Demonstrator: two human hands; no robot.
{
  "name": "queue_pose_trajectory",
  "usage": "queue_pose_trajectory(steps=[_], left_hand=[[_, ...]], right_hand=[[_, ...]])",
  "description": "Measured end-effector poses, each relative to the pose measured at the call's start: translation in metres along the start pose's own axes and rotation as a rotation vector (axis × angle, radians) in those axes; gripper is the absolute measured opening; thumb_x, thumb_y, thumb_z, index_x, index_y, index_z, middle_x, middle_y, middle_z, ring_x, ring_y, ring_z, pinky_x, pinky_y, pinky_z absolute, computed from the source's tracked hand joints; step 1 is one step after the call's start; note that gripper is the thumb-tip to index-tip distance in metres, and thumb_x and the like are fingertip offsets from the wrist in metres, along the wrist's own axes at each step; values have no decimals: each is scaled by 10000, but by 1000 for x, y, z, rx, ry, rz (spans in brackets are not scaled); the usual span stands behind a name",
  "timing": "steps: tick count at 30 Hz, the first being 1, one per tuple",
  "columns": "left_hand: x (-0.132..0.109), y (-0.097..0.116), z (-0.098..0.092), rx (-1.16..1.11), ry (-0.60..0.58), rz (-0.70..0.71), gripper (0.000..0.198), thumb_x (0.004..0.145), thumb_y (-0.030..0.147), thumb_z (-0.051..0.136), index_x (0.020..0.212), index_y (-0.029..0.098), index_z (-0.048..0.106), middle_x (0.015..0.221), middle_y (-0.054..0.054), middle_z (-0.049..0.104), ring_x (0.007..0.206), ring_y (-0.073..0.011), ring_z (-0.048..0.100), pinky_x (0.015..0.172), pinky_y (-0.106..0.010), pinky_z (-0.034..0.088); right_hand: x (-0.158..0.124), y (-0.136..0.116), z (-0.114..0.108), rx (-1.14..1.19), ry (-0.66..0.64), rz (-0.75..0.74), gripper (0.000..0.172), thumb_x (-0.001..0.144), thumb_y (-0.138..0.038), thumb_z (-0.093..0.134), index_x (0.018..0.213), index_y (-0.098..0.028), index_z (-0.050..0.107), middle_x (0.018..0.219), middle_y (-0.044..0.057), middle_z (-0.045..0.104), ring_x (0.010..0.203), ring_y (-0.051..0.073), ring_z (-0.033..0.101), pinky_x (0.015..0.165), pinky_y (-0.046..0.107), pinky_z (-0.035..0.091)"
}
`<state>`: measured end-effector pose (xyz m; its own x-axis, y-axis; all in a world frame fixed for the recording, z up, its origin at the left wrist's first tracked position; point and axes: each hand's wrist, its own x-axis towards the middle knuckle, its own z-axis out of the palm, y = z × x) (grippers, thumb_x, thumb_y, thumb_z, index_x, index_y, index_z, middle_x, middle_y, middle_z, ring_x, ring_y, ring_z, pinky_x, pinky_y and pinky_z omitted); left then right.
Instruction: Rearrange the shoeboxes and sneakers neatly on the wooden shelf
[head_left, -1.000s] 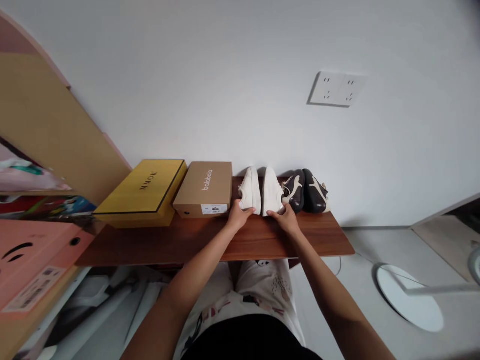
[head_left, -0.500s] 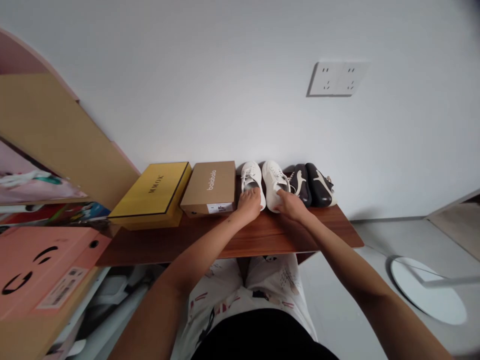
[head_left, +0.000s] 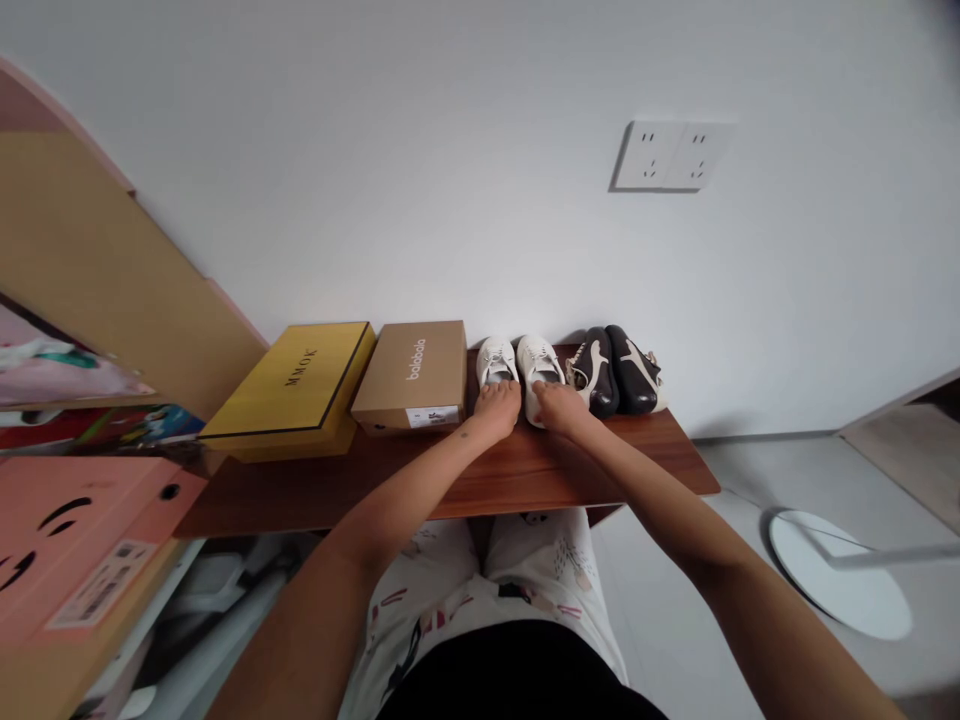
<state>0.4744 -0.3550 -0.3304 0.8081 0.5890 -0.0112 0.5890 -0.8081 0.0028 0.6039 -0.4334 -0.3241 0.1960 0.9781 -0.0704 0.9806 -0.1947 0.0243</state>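
Note:
Two white sneakers stand side by side on a brown wooden bench top, toes toward the wall. My left hand is closed on the heel of the left white sneaker. The right white sneaker has its heel gripped by my right hand, with the thumb near the shoe opening. Just right of that hand sits a pair of dark shoes with cream stripes. Left of my left hand lies a brown balabalo shoebox. My fingers hide the rear parts of both white sneakers.
A yellow MMOK box lies at the left of the wooden bench top. A pink box stands on a shelf at lower left. Wall sockets are above; a round white base rests on the floor at right.
Both white sneakers now sit flatter on the bench top, and the right one is straighter and slightly left, nearer its mate. Both hands stay on the heels. The whole view has shifted a little.

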Motion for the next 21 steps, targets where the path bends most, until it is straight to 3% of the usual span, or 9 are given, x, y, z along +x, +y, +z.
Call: queue_pose_trajectory(steps=[6, 11, 13, 16, 19, 21], left_hand=[[0, -1, 5, -28, 31, -31, 392, 807, 112, 664, 1167, 129, 511, 1158, -175, 618, 1186, -304, 565, 1015, -408, 395], [-11, 8, 4, -97, 162, -83, 485, 802, 208, 711, 1231, 127, 498, 1215, -186, 575, 1199, -328, 529, 1028, -434, 390], [-14, 18, 4, -163, 233, -57, 569, 822, 252, 701, 1319, 139, 448, 1264, -180, 548, 1224, -325, 507, 1044, -437, 384], [-8, 40, 5, -329, 283, 47, 598, 863, 250, 648, 1396, 154, 393, 1322, -170, 519, 1269, -294, 487, 1080, -413, 370], [11, 70, 10, -545, 253, 116, 618, 877, 243, 629, 1430, 143, 371, 1384, -180, 499, 1337, -266, 460, 1112, -381, 355], [28, 90, 15, -688, 206, 64, 651, 868, 272, 650, 1439, 133, 368, 1419, -194, 495, 1363, -266, 452, 1103, -375, 369]], right_hand=[[5, -5, 4, 24, 40, 18, 338, 848, -184, 624, 1173, -125, 551, 1170, 195, 675, 1092, 303, 632, 941, 365, 438], [-12, 10, 15, 194, 277, -3, 466, 849, -243, 646, 1285, -129, 526, 1230, 191, 614, 1140, 321, 572, 1022, 434, 407], [-27, 30, 22, 307, 399, 18, 461, 886, -292, 603, 1314, -142, 522, 1242, 183, 604, 1156, 319, 554, 1034, 451, 401], [-52, 75, 34, 441, 549, 169, 430, 909, -335, 562, 1297, -150, 548, 1232, 183, 612, 1177, 322, 537, 1039, 467, 400], [-68, 127, 44, 510, 626, 398, 463, 905, -395, 554, 1279, -122, 564, 1226, 200, 620, 1197, 326, 532, 1052, 477, 402], [-73, 157, 50, 567, 616, 528, 526, 870, -435, 596, 1271, -95, 570, 1241, 215, 621, 1214, 330, 535, 1054, 479, 408]])
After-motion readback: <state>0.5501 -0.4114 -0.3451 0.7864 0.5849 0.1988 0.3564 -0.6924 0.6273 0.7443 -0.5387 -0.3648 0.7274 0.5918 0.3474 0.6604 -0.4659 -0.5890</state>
